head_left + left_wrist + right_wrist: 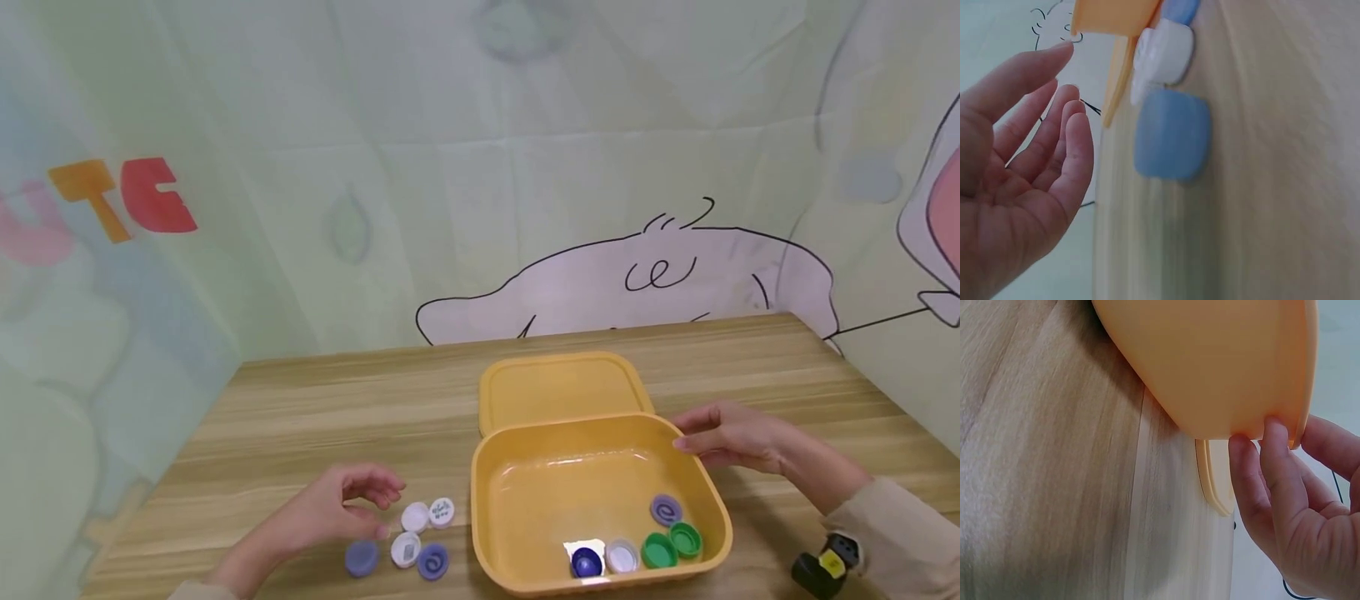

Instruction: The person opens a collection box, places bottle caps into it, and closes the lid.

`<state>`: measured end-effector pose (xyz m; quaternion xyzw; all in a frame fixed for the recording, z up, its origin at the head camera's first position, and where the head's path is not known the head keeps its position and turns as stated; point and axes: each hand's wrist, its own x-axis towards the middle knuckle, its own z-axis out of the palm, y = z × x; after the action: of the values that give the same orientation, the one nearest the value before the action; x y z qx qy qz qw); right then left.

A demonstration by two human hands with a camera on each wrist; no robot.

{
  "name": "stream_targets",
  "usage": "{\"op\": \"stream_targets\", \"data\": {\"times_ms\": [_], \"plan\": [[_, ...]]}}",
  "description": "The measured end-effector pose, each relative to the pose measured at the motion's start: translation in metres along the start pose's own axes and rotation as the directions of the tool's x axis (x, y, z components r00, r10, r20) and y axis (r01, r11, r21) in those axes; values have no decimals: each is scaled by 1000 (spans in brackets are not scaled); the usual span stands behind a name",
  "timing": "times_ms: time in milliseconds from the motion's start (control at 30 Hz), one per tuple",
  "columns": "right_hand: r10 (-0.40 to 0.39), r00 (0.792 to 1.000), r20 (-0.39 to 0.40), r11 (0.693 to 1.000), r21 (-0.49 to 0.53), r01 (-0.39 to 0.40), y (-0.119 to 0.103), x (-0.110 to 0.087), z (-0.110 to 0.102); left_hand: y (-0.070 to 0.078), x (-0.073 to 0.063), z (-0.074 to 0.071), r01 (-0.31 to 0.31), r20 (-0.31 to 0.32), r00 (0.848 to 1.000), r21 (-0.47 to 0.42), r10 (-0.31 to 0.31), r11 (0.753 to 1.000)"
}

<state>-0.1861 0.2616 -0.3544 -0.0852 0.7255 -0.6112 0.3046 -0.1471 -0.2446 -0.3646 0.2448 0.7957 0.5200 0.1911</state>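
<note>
My right hand (742, 437) grips the far right corner of a yellow plastic box (555, 492), its thumb at the rim and its fingers against the outer wall (1210, 369). Inside, toward the near right, lie a dark blue bottle cap (587, 562), a white one (622, 557), two green ones (660, 551) and a purple one (666, 510). Left of the box, my left hand (333, 504) hovers with loosely bent fingers, holding nothing. Beside it on the table are a blue-purple cap (362, 558), three white caps (415, 517) and a purple cap with a spiral (432, 562).
A yellow lid (562, 387) lies flat behind the box. The wooden table (360, 417) ends at a printed cloth backdrop (450, 192). A dark device with a yellow label (831, 565) sits by my right sleeve (892, 533).
</note>
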Motion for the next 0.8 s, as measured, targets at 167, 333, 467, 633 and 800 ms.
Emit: {"op": "stream_targets", "data": {"times_ms": [167,333,467,633,800], "plan": [[0,1000,1,1000,-6,0,1,0,-1,-8,-14,-6,36,-9,999,17,-35,999],[-1,1000,10,1000,1,1,0,-1,0,-15,-22,-9,58,-22,998,29,-58,998],[9,1000,-1,1000,-2,-9,-1,0,2,-17,-25,-10,123,-15,992,29,-122,992],[11,1000,-4,1000,-7,-11,-2,0,2,-18,-27,-9,176,-15,984,31,-176,984],[7,1000,4,1000,3,-7,-2,0,2,-23,-30,-7,149,37,988,43,-151,988]]}}
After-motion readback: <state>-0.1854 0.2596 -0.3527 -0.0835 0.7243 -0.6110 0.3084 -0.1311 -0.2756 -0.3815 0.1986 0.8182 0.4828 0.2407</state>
